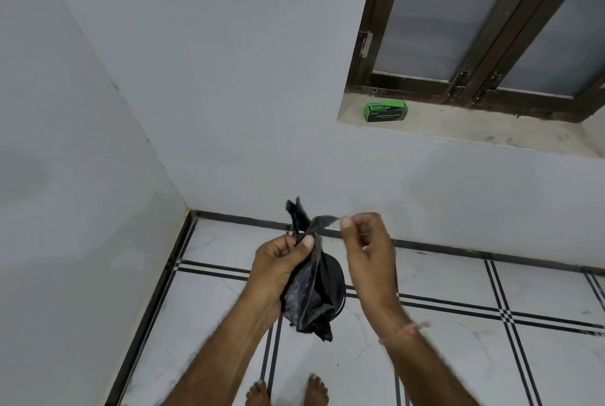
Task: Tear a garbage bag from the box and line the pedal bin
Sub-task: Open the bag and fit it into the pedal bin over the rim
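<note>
The left hand clamps thumb and fingers on the bunched black garbage bag, well below the green garbage-bag box, while the right hand pinches its thin loose edge. Pulling hard could rip the film, or the edge could slip free unopened.

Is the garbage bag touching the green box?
Apart. Head view: left hand grips the garbage bag above the floor; bare wall separates it from the green box.
</note>
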`<action>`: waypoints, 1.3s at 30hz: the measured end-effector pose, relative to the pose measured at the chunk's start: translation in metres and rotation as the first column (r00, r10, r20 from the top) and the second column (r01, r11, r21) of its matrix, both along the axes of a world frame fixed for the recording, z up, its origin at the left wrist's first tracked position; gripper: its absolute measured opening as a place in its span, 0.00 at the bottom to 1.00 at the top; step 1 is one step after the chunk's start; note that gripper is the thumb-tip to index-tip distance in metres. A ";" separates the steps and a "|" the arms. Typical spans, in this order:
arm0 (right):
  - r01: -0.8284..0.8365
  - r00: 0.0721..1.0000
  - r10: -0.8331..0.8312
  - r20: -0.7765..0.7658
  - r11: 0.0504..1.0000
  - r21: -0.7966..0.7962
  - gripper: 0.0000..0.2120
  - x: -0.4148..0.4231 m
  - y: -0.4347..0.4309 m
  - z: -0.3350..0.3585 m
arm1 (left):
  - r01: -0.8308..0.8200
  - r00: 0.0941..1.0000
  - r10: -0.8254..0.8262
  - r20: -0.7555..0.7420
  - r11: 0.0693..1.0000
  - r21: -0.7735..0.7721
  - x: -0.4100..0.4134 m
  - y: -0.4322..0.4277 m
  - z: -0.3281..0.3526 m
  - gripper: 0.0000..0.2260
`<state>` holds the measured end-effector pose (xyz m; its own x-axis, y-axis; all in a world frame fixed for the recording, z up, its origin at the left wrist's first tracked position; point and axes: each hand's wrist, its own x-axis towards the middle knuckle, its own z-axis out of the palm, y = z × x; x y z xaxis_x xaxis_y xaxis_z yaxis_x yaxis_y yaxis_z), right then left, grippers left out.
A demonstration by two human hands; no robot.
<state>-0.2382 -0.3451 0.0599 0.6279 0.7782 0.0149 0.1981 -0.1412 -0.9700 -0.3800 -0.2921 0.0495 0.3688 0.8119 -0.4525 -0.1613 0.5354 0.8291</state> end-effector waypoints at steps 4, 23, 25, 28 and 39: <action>-0.244 0.851 0.206 -0.483 0.970 -0.017 0.16 -0.024 -0.003 -0.003 | -0.006 0.989 0.029 0.146 0.989 -0.151 0.003 -0.003 0.000 0.17; 0.066 0.264 -0.300 -0.917 0.954 -0.293 0.15 0.019 0.013 -0.035 | -0.093 0.933 0.232 0.274 0.893 -0.440 -0.030 0.009 -0.018 0.25; 0.031 0.248 -0.290 -0.924 0.956 -0.292 0.15 0.019 0.013 -0.043 | -0.043 0.958 0.149 0.246 0.920 -0.389 -0.034 0.011 -0.020 0.26; -0.031 0.247 -0.251 -0.936 0.963 -0.266 0.15 0.023 0.013 -0.048 | 0.114 0.991 -0.101 0.087 0.981 -0.160 -0.043 0.014 -0.028 0.20; -0.408 0.658 0.158 -0.736 0.896 -0.173 0.18 0.036 -0.005 -0.050 | -0.099 0.982 0.140 0.131 0.956 -0.277 -0.056 0.038 -0.023 0.25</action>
<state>-0.2024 -0.3501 0.0098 0.1049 0.8027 -0.5871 -0.4252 -0.4975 -0.7561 -0.4360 -0.2541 0.0261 0.3555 0.7104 -0.6074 -0.3469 0.7037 0.6201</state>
